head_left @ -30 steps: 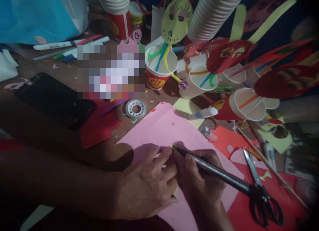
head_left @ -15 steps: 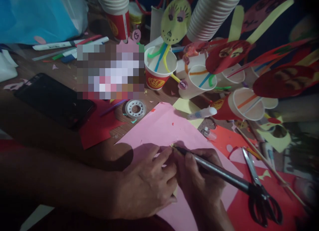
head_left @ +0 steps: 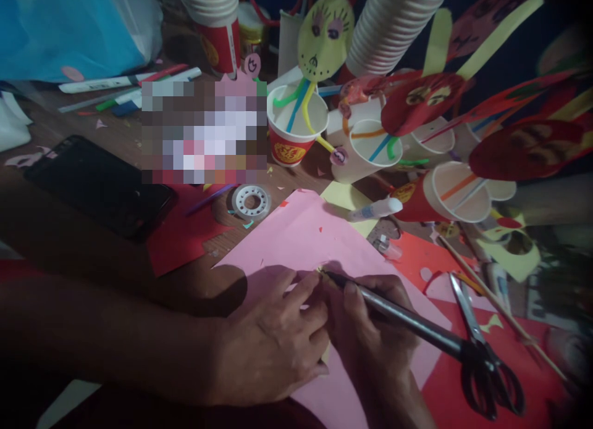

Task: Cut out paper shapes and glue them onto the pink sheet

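Note:
My right hand (head_left: 382, 330) is closed round a dark marker (head_left: 407, 316), slanting down to the left. Its tip rests at the fingertips of my left hand (head_left: 273, 342), on or beside a small yellowish paper piece (head_left: 319, 270) mostly hidden by my fingers. Palm down, my left hand lies on a large pink sheet of paper (head_left: 296, 231) with its fingers stretched out and somewhat apart, pressing the small piece against it. A pair of scissors (head_left: 477, 336) with black handles lies on red paper (head_left: 523, 355), right of my right hand.
Paper cups (head_left: 294, 148) with paper faces (head_left: 327, 37) on coloured stems stand behind the sheet. A tape roll (head_left: 251, 202), a glue-like white tube (head_left: 375, 209), a phone (head_left: 97, 182), a wooden stick (head_left: 500, 305) and several markers (head_left: 111, 82) lie around. Stacked cups (head_left: 210, 21) stand at the back.

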The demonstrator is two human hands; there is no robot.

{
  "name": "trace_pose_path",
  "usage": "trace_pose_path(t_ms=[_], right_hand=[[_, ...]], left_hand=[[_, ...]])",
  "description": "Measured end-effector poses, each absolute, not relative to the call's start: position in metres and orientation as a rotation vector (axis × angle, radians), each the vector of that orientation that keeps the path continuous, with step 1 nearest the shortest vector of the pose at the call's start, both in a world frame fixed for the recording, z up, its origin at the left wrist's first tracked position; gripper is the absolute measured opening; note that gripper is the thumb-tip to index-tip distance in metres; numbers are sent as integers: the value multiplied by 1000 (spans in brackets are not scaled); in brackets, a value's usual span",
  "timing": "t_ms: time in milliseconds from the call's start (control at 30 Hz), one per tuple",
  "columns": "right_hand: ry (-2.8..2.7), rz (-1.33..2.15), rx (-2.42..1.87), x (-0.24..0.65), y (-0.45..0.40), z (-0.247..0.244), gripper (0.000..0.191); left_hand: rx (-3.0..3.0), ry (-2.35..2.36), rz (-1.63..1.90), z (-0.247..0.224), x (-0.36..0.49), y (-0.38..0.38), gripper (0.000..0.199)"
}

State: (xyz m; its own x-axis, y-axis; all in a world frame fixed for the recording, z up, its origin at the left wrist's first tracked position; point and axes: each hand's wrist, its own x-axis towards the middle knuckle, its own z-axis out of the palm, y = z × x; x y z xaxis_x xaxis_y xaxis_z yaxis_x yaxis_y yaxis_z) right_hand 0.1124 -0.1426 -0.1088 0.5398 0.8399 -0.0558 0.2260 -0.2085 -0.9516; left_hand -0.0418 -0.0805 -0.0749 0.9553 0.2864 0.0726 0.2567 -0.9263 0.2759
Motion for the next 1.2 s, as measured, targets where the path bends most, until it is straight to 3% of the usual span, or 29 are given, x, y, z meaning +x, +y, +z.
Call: trace_pose_path(t_ms=[433,1200], right_hand=[[-849,582,-1686,104,-131,-94,13],[-854,730,-1702,110,-141,-105,14]], left_hand=[[2845,396,166,-75,-41,-81,37],[2850,396,182,-78,-42,-82,37]])
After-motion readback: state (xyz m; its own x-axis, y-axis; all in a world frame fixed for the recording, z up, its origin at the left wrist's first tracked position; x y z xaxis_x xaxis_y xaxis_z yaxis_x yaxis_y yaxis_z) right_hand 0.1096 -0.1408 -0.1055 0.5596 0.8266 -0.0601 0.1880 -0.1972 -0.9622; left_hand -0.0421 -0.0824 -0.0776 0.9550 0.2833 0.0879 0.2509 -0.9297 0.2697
